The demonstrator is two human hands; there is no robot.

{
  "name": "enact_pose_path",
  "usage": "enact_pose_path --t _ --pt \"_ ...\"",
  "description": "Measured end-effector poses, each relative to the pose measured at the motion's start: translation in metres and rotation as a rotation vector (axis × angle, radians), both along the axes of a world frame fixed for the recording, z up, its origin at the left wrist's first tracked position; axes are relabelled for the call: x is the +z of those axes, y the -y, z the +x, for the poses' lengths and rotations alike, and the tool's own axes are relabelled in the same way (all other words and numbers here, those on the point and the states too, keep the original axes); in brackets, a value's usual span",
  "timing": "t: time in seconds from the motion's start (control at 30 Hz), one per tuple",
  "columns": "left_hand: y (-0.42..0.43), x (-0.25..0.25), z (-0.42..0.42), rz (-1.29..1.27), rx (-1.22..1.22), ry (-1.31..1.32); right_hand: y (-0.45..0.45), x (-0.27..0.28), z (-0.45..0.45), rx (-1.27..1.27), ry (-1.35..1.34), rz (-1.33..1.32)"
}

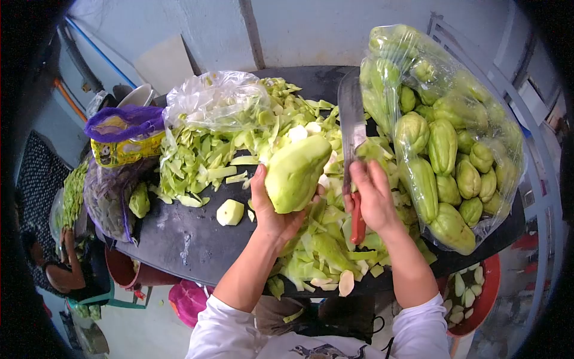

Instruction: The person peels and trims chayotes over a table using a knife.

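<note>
My left hand is wrapped round the lower part of a peeled chayote, with the thumb on its left side. To the right, my right hand grips a large knife where the blade meets the red handle. The wide blade points away from me, apart from the chayote. Under both hands spreads a heap of pale green peelings. A cut piece of chayote lies on the dark table, left of my left hand.
A clear plastic bag of unpeeled chayotes stands on the right. Crumpled plastic lies on peelings at the back left, near a purple net bag. A red basin holds pale pieces below right. Another person's arm shows far left.
</note>
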State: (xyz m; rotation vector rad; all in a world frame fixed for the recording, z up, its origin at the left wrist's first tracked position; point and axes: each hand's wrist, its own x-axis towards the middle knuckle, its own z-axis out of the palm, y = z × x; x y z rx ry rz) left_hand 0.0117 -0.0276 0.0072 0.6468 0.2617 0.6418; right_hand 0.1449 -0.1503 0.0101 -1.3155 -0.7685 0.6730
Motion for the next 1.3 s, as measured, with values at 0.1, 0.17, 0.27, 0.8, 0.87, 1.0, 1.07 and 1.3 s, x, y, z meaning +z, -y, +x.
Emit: enact_pose_path --t 0.1,0.17,0.27,0.8,0.87,1.0,1.07,1.3 --pt "0.002 0.008 0.001 -0.044 -0.052 -0.026 -0.002 -0.004 0.000 -0.017 0.011 0.080" --pt "0.002 0.010 0.002 -0.093 -0.129 0.033 0.000 0.001 0.000 -0.007 -0.078 0.108" --pt "0.004 0.013 0.004 -0.236 -0.087 0.083 0.004 0.013 0.004 0.001 -0.397 0.081" --pt "-0.012 -0.002 -0.009 -0.050 -0.304 0.070 0.001 0.009 0.010 -0.162 0.627 0.147" --pt "-0.016 -0.006 -0.012 0.037 -0.402 0.043 0.005 0.017 0.006 -0.185 0.566 0.032" --pt "-0.012 0.000 -0.013 0.095 -0.392 -0.058 0.006 0.019 0.006 -0.225 0.678 0.140" --pt "-0.013 -0.001 -0.012 0.078 -0.414 -0.006 0.007 0.018 0.007 -0.224 0.695 0.141" --pt "-0.011 0.001 -0.010 0.113 -0.405 0.042 0.006 0.013 0.006 -0.206 0.754 0.129"
